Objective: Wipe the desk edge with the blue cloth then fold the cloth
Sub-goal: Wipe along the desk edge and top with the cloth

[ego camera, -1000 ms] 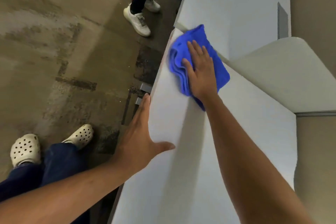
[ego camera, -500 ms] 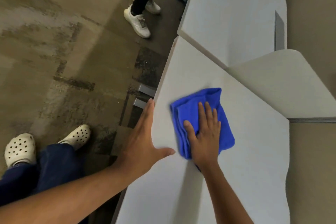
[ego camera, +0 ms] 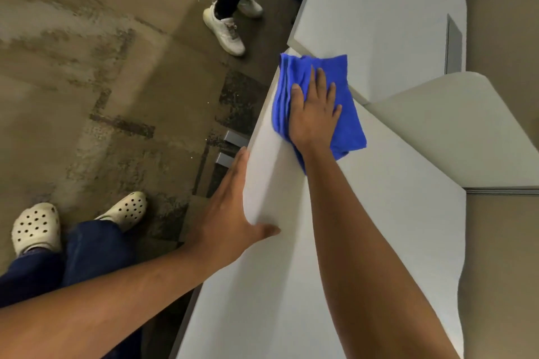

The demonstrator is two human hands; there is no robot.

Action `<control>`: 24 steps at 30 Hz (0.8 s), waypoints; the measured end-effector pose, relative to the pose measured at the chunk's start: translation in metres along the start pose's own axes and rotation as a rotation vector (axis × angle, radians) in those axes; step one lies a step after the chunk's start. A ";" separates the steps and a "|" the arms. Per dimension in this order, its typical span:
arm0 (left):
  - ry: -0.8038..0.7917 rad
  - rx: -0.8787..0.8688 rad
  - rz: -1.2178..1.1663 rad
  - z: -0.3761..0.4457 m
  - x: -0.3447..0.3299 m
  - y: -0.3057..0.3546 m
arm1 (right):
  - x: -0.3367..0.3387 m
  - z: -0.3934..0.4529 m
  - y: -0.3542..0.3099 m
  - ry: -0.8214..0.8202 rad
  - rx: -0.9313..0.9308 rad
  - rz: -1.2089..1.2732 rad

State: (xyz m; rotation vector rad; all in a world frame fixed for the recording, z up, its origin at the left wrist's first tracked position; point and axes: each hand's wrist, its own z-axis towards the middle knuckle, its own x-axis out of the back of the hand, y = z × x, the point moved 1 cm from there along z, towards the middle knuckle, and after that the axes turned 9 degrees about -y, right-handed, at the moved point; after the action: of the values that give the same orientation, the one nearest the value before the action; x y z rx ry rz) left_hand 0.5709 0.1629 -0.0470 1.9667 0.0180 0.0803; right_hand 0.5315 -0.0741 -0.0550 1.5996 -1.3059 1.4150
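A folded blue cloth (ego camera: pixel 347 114) lies on the white desk (ego camera: pixel 364 227), close to its left edge and near the seam with the neighbouring desk. My right hand (ego camera: pixel 313 114) presses flat on the cloth, fingers spread, palm down. My left hand (ego camera: pixel 233 207) rests open against the desk's left edge, fingers pointing along the edge and thumb lying on the desktop. The part of the cloth under my right palm is hidden.
A second white desk (ego camera: pixel 379 9) adjoins at the far end. A beige partition panel (ego camera: pixel 455 131) stands on the right. Another person's legs and white sneakers (ego camera: pixel 226 30) stand on the floor beyond the desk corner. My own cream clogs (ego camera: pixel 35 227) are at lower left.
My right hand has pushed the cloth away from me along the desk edge, back toward the far seam. My left hand has stayed on the edge.
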 end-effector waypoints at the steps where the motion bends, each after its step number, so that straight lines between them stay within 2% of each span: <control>1: 0.001 0.015 0.013 0.000 0.000 0.000 | -0.003 -0.012 0.000 -0.016 0.042 -0.003; 6: 0.009 -0.039 0.029 0.004 -0.006 -0.013 | -0.009 -0.109 0.047 -0.124 0.348 -0.039; 9: 0.020 -0.030 0.019 0.004 -0.006 -0.016 | 0.009 -0.116 0.102 -0.202 0.531 -0.067; 10: 0.019 -0.023 0.015 0.003 -0.006 -0.015 | 0.015 -0.104 0.114 -0.206 0.525 -0.069; 12: 0.025 -0.017 0.005 0.003 -0.006 -0.015 | 0.022 -0.069 0.114 -0.174 0.387 -0.031; 15: 0.034 -0.015 -0.001 0.002 -0.005 -0.011 | 0.022 -0.017 0.077 -0.081 0.139 0.009; 17: 0.027 -0.012 -0.007 0.000 -0.002 -0.006 | 0.017 0.002 0.045 -0.037 0.076 -0.018; 19: 0.014 0.008 -0.004 0.000 -0.001 -0.004 | 0.007 -0.003 0.017 -0.019 0.093 -0.058; 21: 0.025 -0.002 0.010 0.001 -0.002 -0.007 | -0.007 -0.031 0.004 -0.028 0.195 -0.115; 24: 0.032 -0.045 0.014 0.004 -0.006 -0.014 | -0.017 -0.081 0.021 -0.059 0.329 -0.132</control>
State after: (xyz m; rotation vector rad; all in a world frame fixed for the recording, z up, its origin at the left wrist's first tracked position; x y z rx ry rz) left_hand 0.5658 0.1646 -0.0620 1.9211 0.0227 0.1206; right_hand 0.4850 -0.0021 -0.0560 1.9168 -1.0146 1.5699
